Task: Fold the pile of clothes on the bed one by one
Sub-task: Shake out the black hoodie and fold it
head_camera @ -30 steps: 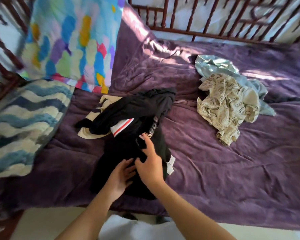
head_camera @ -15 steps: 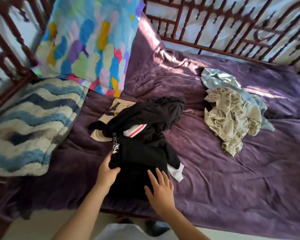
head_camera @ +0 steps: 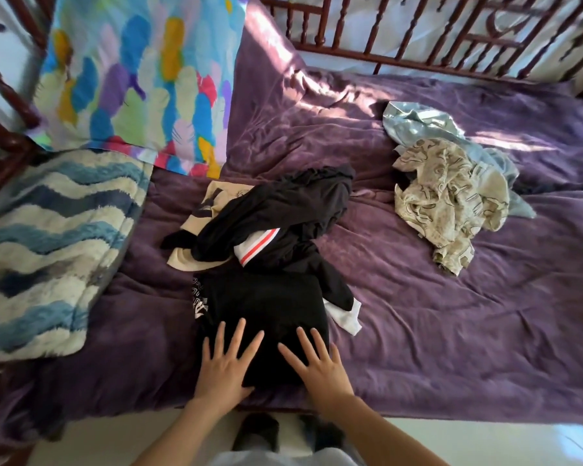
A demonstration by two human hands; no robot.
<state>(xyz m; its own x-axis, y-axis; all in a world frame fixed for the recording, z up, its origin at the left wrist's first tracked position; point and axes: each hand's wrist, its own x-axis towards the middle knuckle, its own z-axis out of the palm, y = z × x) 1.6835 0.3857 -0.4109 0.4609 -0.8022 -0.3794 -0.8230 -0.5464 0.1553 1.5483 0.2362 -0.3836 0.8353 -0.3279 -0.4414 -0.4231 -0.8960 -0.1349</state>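
Your left hand [head_camera: 223,364] and right hand [head_camera: 317,363] press flat, fingers spread and straight, on the folded black printed garment [head_camera: 263,311] at the near edge of the purple velvety bedspread [head_camera: 451,314].

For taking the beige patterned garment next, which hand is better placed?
Probably the right hand. Both hands lie flat on the folded black garment, but the beige patterned garment lies on the right side of the bed, so the left hand would have to cross over.
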